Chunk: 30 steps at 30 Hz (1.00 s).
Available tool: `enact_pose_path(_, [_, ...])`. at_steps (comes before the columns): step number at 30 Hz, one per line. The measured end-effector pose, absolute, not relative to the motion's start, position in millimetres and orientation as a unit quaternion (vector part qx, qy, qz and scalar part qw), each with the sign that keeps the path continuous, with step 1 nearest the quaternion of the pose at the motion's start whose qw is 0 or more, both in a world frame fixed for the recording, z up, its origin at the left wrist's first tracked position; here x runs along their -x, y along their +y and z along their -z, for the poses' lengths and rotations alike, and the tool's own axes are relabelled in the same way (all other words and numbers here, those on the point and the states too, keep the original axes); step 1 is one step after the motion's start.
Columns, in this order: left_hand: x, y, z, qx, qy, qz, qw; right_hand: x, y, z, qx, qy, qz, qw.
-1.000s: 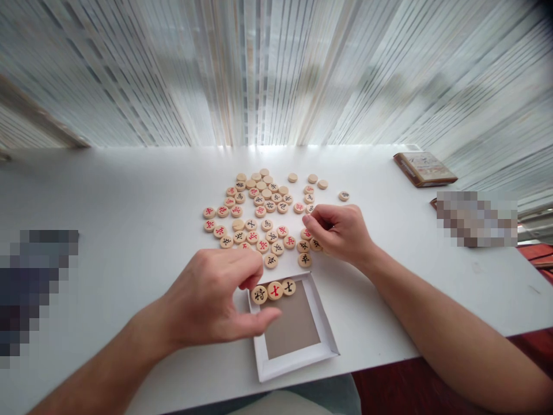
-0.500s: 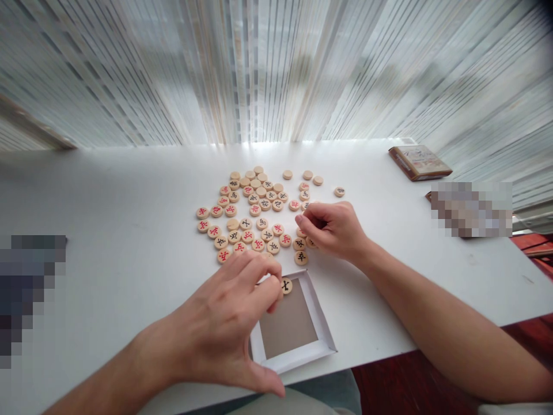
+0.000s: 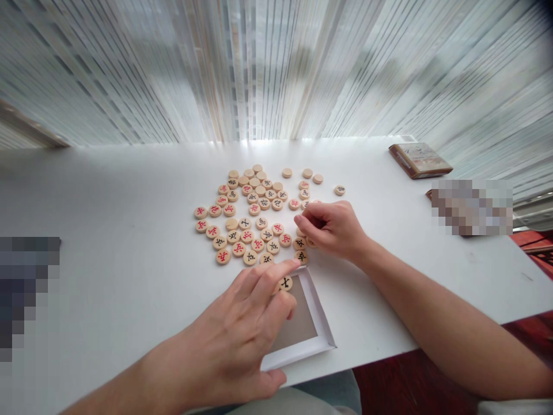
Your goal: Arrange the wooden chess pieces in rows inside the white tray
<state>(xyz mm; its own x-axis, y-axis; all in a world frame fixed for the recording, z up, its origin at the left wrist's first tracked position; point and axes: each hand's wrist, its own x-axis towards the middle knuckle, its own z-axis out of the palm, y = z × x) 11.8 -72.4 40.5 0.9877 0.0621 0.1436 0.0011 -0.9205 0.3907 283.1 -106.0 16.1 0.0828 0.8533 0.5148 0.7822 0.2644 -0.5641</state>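
Observation:
Several round wooden pieces (image 3: 246,236) with red or black characters lie in a loose cluster on the white table (image 3: 164,230); some at the back show blank faces. My left hand (image 3: 242,323) is over the shallow white box (image 3: 323,323), fingers apart, the index fingertip by a black-marked piece (image 3: 300,257) at the box's far edge. Another black-marked piece (image 3: 286,283) is in the box's far part, beside the fingers. My right hand (image 3: 332,227) rests curled at the cluster's right side, over some pieces; what its fingers hold, if anything, is hidden.
A flat brown-edged box (image 3: 419,160) lies at the back right, with a pixelated item (image 3: 470,210) in front of it. Another pixelated object (image 3: 26,282) is at the far left. Striped curtains (image 3: 276,69) hang behind the table, whose front edge runs close to my lap.
My left hand has moved right across the box and its index finger has stretched out, uncovering pieces at the cluster's front. My right hand has hardly moved.

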Motion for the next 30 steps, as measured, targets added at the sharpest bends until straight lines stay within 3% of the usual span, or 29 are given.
enact_pose_path(7, [-11, -57, -46, -0.963, 0.021, -0.105, 0.246, -286, -106, -19, 0.633, -0.643, -0.057, 0.427])
enact_pose_path(10, [-11, -38, -50, -0.948, 0.049, -0.180, 0.259, -286, -106, -22, 0.645, -0.625, -0.066, 0.434])
enact_pose_path(15, [-12, -1, -47, -0.903, 0.229, -0.319, 0.172, -285, -107, -23, 0.663, -0.616, -0.093, 0.415])
enact_pose_path(21, [-12, 19, -35, -0.875, 0.311, -0.330, 0.169, -286, -106, -20, 0.660, -0.629, -0.064, 0.406])
enact_pose_path(30, [-11, 20, -36, -0.895, 0.273, -0.317, 0.155, -283, -107, -19, 0.625, -0.672, -0.068, 0.391])
